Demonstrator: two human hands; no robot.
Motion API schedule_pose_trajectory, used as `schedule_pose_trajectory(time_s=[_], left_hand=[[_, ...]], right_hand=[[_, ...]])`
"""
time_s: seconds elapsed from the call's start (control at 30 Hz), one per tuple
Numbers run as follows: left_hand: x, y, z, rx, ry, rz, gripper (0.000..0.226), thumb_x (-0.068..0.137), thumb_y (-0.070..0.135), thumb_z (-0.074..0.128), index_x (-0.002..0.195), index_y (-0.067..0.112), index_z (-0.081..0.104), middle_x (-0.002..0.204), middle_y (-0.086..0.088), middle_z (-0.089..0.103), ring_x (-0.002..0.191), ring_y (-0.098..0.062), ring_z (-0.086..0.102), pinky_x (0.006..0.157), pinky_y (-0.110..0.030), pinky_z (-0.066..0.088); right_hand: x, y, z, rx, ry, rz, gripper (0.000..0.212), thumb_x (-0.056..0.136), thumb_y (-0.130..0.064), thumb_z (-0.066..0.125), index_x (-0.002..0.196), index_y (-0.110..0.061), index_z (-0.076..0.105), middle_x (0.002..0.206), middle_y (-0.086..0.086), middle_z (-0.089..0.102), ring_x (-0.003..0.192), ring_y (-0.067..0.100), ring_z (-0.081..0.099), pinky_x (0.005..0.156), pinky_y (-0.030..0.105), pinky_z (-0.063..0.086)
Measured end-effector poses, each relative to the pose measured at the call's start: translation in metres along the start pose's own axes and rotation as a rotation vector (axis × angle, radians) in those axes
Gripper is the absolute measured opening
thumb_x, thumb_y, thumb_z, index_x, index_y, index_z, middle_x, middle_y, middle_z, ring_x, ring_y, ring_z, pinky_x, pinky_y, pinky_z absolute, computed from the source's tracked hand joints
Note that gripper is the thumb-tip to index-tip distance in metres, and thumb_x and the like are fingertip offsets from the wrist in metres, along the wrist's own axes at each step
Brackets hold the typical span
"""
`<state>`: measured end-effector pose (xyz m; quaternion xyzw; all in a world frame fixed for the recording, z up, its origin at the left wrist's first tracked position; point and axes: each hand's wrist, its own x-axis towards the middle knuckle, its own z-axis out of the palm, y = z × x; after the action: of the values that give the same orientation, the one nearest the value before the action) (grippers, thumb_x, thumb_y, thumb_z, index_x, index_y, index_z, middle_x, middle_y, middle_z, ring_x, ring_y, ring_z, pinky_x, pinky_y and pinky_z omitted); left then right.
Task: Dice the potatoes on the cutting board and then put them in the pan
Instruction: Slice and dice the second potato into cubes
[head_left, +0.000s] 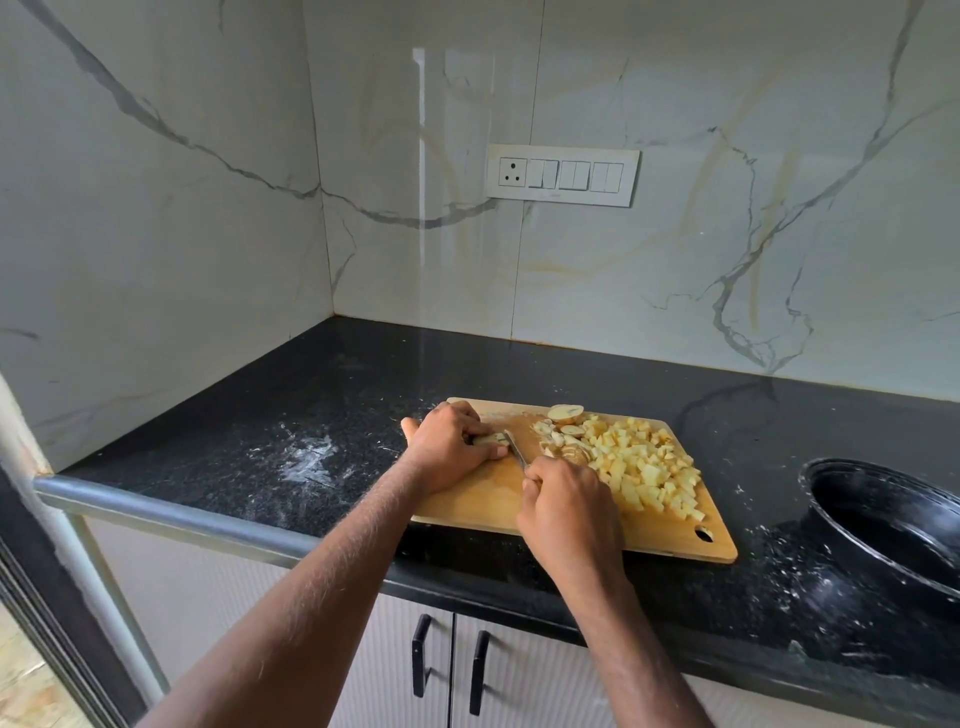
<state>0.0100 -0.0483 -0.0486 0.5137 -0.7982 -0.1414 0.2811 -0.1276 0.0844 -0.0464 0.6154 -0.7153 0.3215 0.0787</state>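
Note:
A wooden cutting board (467, 506) lies on the black counter. My left hand (449, 449) grips a pale potato piece (491, 439) at the board's left end, fingers curled over it. My right hand (566, 512) grips the handle of a knife (515, 448), whose blade meets the potato piece just right of my left fingers. A heap of diced potato (641, 467) covers the right half of the board. Several uncut potato slices and a half potato (565, 413) sit near the far edge. The black pan (878, 514) stands on the counter to the right.
White dust streaks mark the black counter (311, 457) left of the board and around the pan. A metal rail (171, 517) runs along the counter's left front edge. A switch panel (563, 174) is on the marble wall. Cabinet doors with black handles (422, 654) lie below.

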Motion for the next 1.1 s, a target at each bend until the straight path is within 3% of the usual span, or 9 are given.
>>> schedule_pose_trajectory(time_s=[0.13,0.53,0.77,0.87,0.97,1.1], left_hand=[[-0.004,0.005,-0.002,0.048,0.001,-0.022,0.045,0.083,0.063,0.068,0.119,0.037,0.073,0.112,0.019,0.055,0.117,-0.009,0.049,0.104,-0.049,0.028],[-0.008,0.005,-0.002,-0.003,0.105,-0.035,0.033,0.082,0.054,0.071,0.105,0.031,0.078,0.107,0.017,0.067,0.11,-0.011,0.055,0.099,-0.045,0.03],[-0.006,0.003,-0.001,0.009,0.105,-0.02,0.036,0.083,0.055,0.072,0.108,0.031,0.078,0.108,0.016,0.067,0.108,-0.009,0.055,0.097,-0.043,0.031],[-0.004,0.002,-0.001,0.0,0.078,-0.017,0.036,0.085,0.053,0.072,0.112,0.03,0.077,0.113,0.015,0.066,0.11,-0.009,0.054,0.097,-0.044,0.031],[-0.003,0.0,-0.002,-0.038,0.07,0.002,0.033,0.086,0.048,0.073,0.111,0.028,0.077,0.112,0.013,0.066,0.108,-0.01,0.055,0.097,-0.043,0.032],[-0.005,0.001,-0.004,-0.053,0.066,0.035,0.027,0.086,0.046,0.074,0.107,0.029,0.079,0.107,0.01,0.066,0.102,-0.011,0.057,0.083,-0.033,0.026]], right_hand=[[-0.007,0.006,0.0,0.072,0.091,0.048,0.012,0.086,-0.013,0.07,0.078,-0.022,0.072,0.068,-0.01,0.065,0.055,0.005,0.052,0.047,0.013,0.035],[-0.006,0.003,0.004,0.104,0.117,0.034,0.013,0.087,-0.016,0.07,0.075,-0.022,0.068,0.072,-0.01,0.065,0.061,0.007,0.056,0.052,0.022,0.047],[-0.004,-0.001,0.006,0.058,0.072,0.03,0.009,0.09,-0.017,0.067,0.082,-0.02,0.071,0.073,-0.009,0.066,0.057,0.006,0.049,0.047,0.009,0.02],[0.002,-0.002,0.006,0.033,0.031,0.026,0.012,0.092,-0.017,0.064,0.083,-0.022,0.07,0.069,-0.012,0.059,0.054,0.002,0.047,0.044,0.011,0.025],[0.012,-0.003,0.007,0.027,-0.022,0.014,0.014,0.093,-0.016,0.063,0.083,-0.023,0.069,0.069,-0.012,0.061,0.057,0.001,0.052,0.045,0.017,0.042],[0.023,-0.009,0.013,-0.018,-0.037,-0.002,0.013,0.093,-0.018,0.059,0.089,-0.021,0.071,0.075,-0.006,0.066,0.061,0.01,0.058,0.048,0.024,0.048]])
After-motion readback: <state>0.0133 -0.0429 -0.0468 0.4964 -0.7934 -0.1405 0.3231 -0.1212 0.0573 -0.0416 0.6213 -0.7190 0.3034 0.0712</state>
